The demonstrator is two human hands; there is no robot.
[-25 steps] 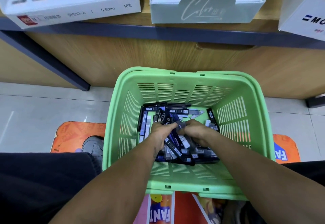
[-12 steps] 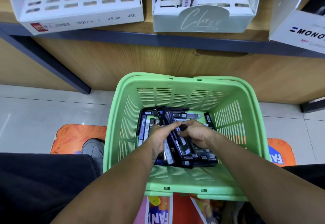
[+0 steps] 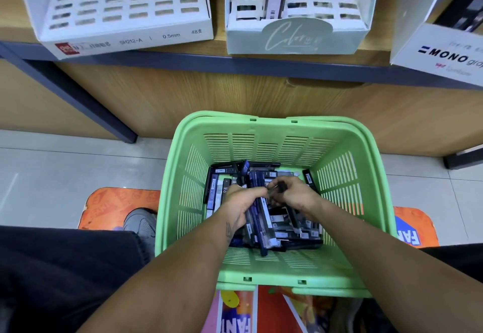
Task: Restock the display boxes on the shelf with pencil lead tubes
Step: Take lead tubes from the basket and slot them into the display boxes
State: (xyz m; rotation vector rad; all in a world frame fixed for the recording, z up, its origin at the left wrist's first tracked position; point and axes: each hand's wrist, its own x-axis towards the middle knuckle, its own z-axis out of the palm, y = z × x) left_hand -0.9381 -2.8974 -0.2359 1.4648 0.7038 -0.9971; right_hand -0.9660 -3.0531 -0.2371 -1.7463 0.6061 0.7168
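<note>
A green plastic basket [image 3: 347,202] sits on the floor below the shelf, holding a heap of black and dark blue pencil lead tubes [image 3: 285,225]. Both my hands are inside it. My left hand [image 3: 241,202] grips a bundle of dark blue tubes [image 3: 261,215]. My right hand [image 3: 296,192] pinches a black tube at the top of that bundle, fingertips meeting the left hand's. On the shelf stand a white slotted display box [image 3: 125,11] marked 0.5mm, almost bare, and a pale box [image 3: 295,11] with a few tubes upright.
A third white box [image 3: 439,45] marked MONO stands on the shelf at the right. The dark shelf edge [image 3: 235,63] runs across above a wooden panel. An orange mat [image 3: 117,202] lies under the basket on the tiled floor. My grey shoe [image 3: 139,221] is left of the basket.
The view has tilted up, showing more of the shelf boxes. My hands have gathered tubes and lifted slightly toward the basket's middle, the left keeping its bundle, the right now pinching a tube.
</note>
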